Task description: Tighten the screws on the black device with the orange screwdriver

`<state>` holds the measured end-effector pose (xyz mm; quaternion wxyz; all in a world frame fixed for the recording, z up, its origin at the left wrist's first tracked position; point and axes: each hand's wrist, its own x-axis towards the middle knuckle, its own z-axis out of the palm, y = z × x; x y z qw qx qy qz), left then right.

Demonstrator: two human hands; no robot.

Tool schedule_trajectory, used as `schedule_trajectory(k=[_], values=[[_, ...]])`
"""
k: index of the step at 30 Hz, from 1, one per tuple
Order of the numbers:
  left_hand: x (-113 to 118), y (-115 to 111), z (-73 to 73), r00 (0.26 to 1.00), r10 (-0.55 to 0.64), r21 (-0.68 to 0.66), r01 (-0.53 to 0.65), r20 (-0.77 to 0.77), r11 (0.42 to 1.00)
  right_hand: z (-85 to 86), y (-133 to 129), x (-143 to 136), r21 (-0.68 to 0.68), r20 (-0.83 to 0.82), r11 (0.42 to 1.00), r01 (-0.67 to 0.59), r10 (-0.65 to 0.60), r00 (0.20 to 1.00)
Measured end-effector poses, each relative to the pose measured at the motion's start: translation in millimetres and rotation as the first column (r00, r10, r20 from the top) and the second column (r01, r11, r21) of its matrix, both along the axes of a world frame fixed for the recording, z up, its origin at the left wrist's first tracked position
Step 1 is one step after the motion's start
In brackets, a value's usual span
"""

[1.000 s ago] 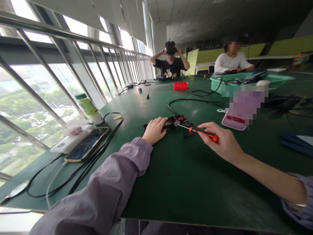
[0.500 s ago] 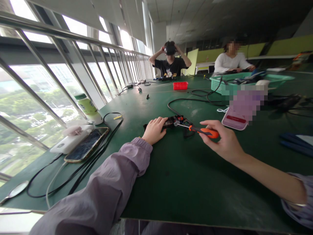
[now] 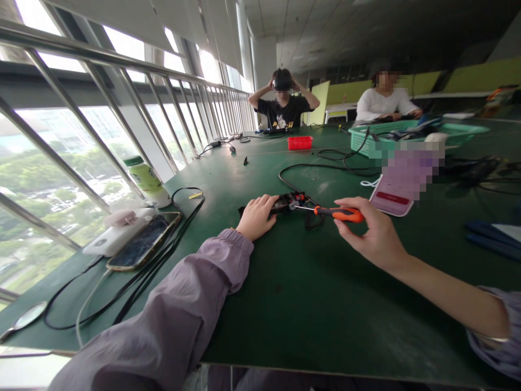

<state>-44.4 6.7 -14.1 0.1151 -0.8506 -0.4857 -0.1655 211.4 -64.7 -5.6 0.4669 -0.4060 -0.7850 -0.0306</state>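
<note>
My left hand (image 3: 258, 216) is closed over the left part of a black device (image 3: 285, 203) that lies on the green table. Bits of red and several dark wires show at the device's right end; its exact kind is unclear. In my right hand (image 3: 368, 231) is a screwdriver (image 3: 341, 214) with an orange and black handle, gripped between thumb and fingers. Its thin metal shaft points left, and the tip reaches the device's right part. Whether the tip sits in a screw is too small to tell.
Left of my arm lie a phone (image 3: 144, 241), a white power bank (image 3: 118, 231), black cords and a green-capped bottle (image 3: 147, 182). A red tray (image 3: 300, 143), a green basket (image 3: 362, 140) and a pink phone (image 3: 394, 195) stand beyond. Two people sit across the table (image 3: 309, 320).
The screwdriver's handle has lifted slightly and now lies closer to level. My right fingers have shifted on it. My left hand and the device have stayed in place.
</note>
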Motion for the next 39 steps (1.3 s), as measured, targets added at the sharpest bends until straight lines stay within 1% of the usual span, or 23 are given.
schedule_trajectory(k=[2,3,5,8,10,16,22,33,39], values=[[-0.3,0.3,-0.6,1.0,-0.004,0.008,0.004,0.0,1.0,0.4,-0.2,-0.3,0.03,0.002,0.999,-0.012,0.012,1.0],[-0.3,0.4,-0.7,1.0,-0.006,0.01,0.006,0.001,1.0,0.8,-0.8,-0.8,0.013,0.021,1.0,-0.017,0.017,1.0],[0.0,0.1,-0.6,1.0,-0.005,0.01,0.005,0.002,1.0,1.8,-2.5,-1.9,-0.081,0.086,0.996,-0.022,0.029,0.996],[1.2,-0.9,0.8,1.0,0.006,0.003,-0.006,-0.003,1.0,2.6,-3.9,-2.2,-0.238,0.164,0.971,-0.026,0.066,0.984],[1.8,-1.7,1.8,1.0,0.011,0.003,-0.011,-0.007,1.0,2.3,-3.3,-1.1,-0.28,0.168,0.96,-0.018,0.067,0.983],[0.7,-1.2,1.2,1.0,-0.003,0.015,0.003,-0.008,1.0,1.1,-0.9,2.1,-0.261,0.156,0.965,0.036,0.006,0.988],[-0.3,0.7,-0.6,1.0,-0.012,0.022,0.012,-0.007,1.0,2.0,-0.4,3.0,-0.213,0.086,0.972,0.099,-0.082,0.993],[0.7,-0.5,0.2,1.0,-0.001,0.022,0.002,-0.011,1.0,1.8,0.1,3.1,-0.21,0.057,0.974,0.089,-0.079,0.995],[0.6,-0.3,0.1,1.0,0.003,0.018,-0.002,-0.015,1.0,-1.7,3.6,4.5,-0.26,0.081,0.961,0.092,-0.073,0.994]])
